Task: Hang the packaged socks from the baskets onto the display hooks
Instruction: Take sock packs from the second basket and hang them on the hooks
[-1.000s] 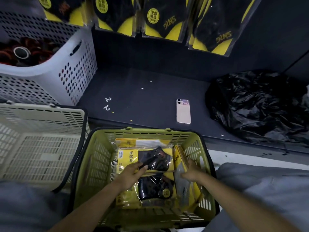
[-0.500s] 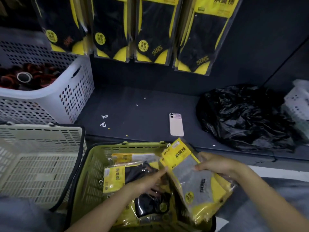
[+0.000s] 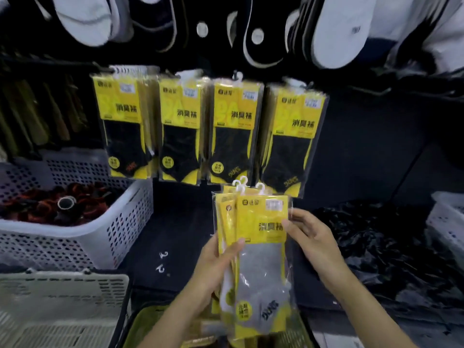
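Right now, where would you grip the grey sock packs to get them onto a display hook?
Pinch the yellow header card of the grey sock packs from the right edge, where the right hand holds it. The packs stand upright, white hangers on top and free; the card probably stays stiffer than the film below.

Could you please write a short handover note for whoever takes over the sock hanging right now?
Left hand: grips the bundle of grey-sock packs from its left side, thumb across the front.
Right hand: pinches the front pack's upper right edge.
The bundle is upright, white hangers on top, lower than the hanging black-sock packs.
Done: four groups of black packs hang on the display.
Left: hang the held bundle; the green basket is mostly out of view, so check it for more.
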Demonstrator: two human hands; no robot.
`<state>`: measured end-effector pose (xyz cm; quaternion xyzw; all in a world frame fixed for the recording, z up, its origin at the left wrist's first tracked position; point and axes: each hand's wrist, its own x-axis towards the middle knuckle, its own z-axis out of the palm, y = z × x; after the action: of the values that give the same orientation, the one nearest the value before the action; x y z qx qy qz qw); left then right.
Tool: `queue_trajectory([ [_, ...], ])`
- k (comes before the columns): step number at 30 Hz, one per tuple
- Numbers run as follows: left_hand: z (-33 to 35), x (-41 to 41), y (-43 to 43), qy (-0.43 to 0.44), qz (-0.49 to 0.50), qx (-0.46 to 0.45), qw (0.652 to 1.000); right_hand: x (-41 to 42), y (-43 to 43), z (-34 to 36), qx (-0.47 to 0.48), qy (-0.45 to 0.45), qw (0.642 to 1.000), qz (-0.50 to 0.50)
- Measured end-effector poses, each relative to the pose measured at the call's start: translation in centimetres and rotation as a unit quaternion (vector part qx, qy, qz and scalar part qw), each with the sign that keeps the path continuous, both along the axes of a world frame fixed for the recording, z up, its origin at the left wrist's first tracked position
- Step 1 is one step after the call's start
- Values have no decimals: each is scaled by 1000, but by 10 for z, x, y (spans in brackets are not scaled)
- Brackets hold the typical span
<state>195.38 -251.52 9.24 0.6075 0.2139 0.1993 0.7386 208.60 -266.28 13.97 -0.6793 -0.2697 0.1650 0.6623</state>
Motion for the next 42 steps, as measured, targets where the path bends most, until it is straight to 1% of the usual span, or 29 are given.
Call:
queue_trajectory([
  [2,18,6,3,-14,-9,38,999,4,4,22,40,-15,999,-14],
  [5,50,22,4,-34,-23,60,997,13,0,45,86,-37,995,-25],
  [11,108,66,1,-57,-51,118,990,45,-20,88,157,-1,987,-35],
  [14,134,85,2,-78,-36,143,986,73,-39,110,202,18,976,-84],
  [16,150,92,6,-94,-3,160,983,95,-57,124,215,-1,967,-135],
  [20,175,101,17,-113,58,185,974,131,-78,144,206,-27,960,-190],
  [23,182,107,23,-112,82,181,974,148,-76,152,168,-49,964,-200],
  [28,185,112,25,-100,75,189,974,165,-61,157,98,-75,980,-159],
  [33,186,114,23,-98,69,180,976,186,-42,148,63,-44,978,-192],
  [36,186,113,18,-101,58,185,976,199,-30,139,68,13,964,-258],
  [40,183,109,11,-104,45,180,977,201,-25,125,64,41,919,-386],
  [41,182,108,10,-104,43,177,978,196,-26,122,65,42,914,-397],
  [42,180,107,9,-104,38,173,979,189,-25,121,67,37,918,-389],
])
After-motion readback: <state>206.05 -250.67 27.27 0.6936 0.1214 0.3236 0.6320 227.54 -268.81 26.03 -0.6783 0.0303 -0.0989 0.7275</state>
